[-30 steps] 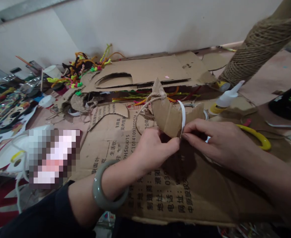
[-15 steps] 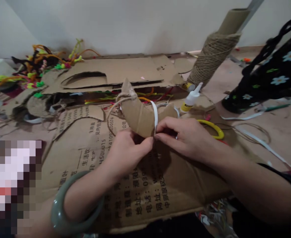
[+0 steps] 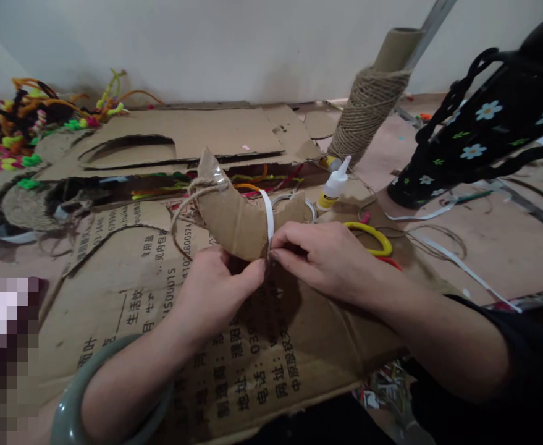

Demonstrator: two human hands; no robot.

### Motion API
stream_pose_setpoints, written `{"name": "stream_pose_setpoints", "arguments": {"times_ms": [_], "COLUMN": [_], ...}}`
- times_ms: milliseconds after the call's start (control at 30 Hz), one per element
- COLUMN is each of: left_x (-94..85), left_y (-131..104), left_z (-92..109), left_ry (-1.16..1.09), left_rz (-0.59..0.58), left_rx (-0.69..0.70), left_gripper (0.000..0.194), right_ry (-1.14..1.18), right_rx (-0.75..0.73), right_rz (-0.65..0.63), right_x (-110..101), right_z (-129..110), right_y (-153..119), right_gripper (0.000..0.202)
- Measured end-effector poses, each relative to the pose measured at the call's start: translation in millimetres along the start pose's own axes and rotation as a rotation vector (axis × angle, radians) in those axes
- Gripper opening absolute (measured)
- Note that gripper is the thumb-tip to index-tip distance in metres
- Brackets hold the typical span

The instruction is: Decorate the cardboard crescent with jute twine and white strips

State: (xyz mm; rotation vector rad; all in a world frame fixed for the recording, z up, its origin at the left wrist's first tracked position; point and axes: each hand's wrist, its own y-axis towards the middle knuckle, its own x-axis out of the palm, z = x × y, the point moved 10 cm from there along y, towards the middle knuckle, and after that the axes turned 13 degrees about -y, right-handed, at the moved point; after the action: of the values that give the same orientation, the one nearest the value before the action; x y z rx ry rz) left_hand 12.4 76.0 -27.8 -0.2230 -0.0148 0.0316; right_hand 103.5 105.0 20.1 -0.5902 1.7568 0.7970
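A crescent-shaped piece of cardboard [image 3: 234, 222] is held up over a printed cardboard sheet [image 3: 160, 352]. Twine [image 3: 184, 201] is looped round its left horn, near a shiny patch. Across its middle runs a narrow white strip [image 3: 268, 216]. My left hand [image 3: 220, 290] is closed on the lower edge of the crescent, thumb beside the strip. With thumb and forefinger together, my right hand [image 3: 320, 253] pinches the strip at that same edge. The fingertips of both hands almost meet there, and the strip's lower end is hidden.
Behind the hands stand a glue bottle [image 3: 333, 185] and a twine roll [image 3: 368, 111]. Yellow-handled scissors [image 3: 373, 240] lie right of my right hand. A black flowered bottle [image 3: 475, 136] leans at the right. Coloured pipe cleaners [image 3: 25, 133] are heaped at the back left.
The whole view has shifted, so everything sits further left in the picture. Both hands keep their grip at the crescent's lower edge, with little visible movement against it.
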Motion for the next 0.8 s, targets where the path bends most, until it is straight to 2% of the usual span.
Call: {"name": "stream_pose_setpoints", "arguments": {"times_ms": [533, 800], "left_x": [-2.2, -7.6], "left_y": [1.2, 2.7], "left_z": [0.1, -4.9], "left_ry": [-0.017, 0.061], "left_rz": [-0.001, 0.054], "left_rx": [0.012, -0.005], "left_gripper": [0.012, 0.013], "right_ry": [0.100, -0.062], "right_rx": [-0.014, -0.047], "right_rz": [0.009, 0.049], "right_x": [-0.6, -0.9], "right_z": [1.7, -3.5], "right_y": [1.6, -1.1], "right_gripper": [0.013, 0.015]}}
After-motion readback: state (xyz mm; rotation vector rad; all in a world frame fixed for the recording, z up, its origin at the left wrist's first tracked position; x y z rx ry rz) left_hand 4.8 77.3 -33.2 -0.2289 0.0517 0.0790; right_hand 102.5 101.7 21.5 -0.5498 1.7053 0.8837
